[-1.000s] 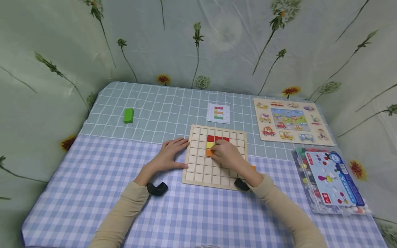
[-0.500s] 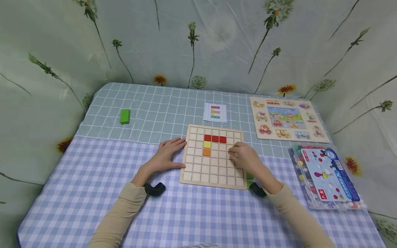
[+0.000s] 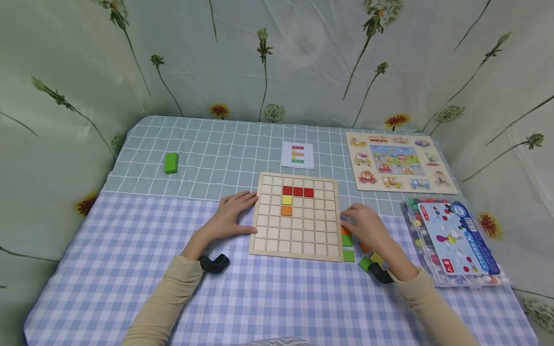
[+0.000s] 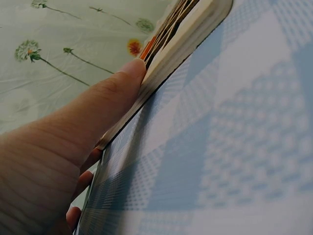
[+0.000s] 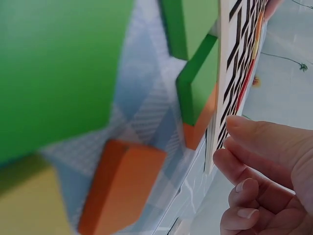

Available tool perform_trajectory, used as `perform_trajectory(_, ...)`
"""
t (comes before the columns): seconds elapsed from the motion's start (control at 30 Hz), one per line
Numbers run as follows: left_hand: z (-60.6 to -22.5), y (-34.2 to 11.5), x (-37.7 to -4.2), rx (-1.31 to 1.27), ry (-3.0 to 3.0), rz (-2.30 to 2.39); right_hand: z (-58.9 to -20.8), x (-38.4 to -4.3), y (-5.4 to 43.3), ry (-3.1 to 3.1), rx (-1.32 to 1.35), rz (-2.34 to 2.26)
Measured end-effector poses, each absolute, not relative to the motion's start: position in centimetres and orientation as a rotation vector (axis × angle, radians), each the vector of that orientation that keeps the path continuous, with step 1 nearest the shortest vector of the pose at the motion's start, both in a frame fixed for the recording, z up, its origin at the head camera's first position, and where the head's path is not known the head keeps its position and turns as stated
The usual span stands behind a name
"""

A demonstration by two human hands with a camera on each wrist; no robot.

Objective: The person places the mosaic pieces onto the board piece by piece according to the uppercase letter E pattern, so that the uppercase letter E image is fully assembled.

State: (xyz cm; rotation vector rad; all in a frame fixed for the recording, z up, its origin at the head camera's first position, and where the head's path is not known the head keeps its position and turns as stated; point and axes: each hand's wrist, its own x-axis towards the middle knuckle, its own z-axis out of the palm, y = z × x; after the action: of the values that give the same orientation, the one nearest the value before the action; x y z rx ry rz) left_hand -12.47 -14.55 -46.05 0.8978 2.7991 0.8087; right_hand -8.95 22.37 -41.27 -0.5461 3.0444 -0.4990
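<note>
A wooden grid board (image 3: pixel 303 235) lies mid-table, holding three red squares (image 3: pixel 298 191) in a row, a yellow square (image 3: pixel 287 199) below the leftmost, and an orange square (image 3: pixel 286 210) under that. My left hand (image 3: pixel 231 216) rests against the board's left edge; its thumb (image 4: pixel 112 93) touches the rim in the left wrist view. Just off the right edge is my right hand (image 3: pixel 365 226), fingers loosely bent with nothing visible between them in the right wrist view. Below it lie loose square blocks, among them a green block (image 3: pixel 348 255) and an orange block (image 5: pixel 122 186).
Behind the board lies a paper card (image 3: pixel 297 154) printed with a coloured square pattern. A single green block (image 3: pixel 171 163) sits at the far left. On the right are a vehicle picture puzzle (image 3: pixel 352 178) and a clear plastic case (image 3: pixel 456 240) of coloured parts.
My right hand has left the orange square on the board and moved right, past the board's edge to the loose blocks. The left hand stays on the left edge.
</note>
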Motion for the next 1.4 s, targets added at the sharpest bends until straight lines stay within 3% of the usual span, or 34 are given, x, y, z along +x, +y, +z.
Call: perform_trajectory(1.4,-46.0,-14.6,-12.4,0.901,2.790,0.834,-41.4,-8.2,24.2,2.939,-0.733,-0.408)
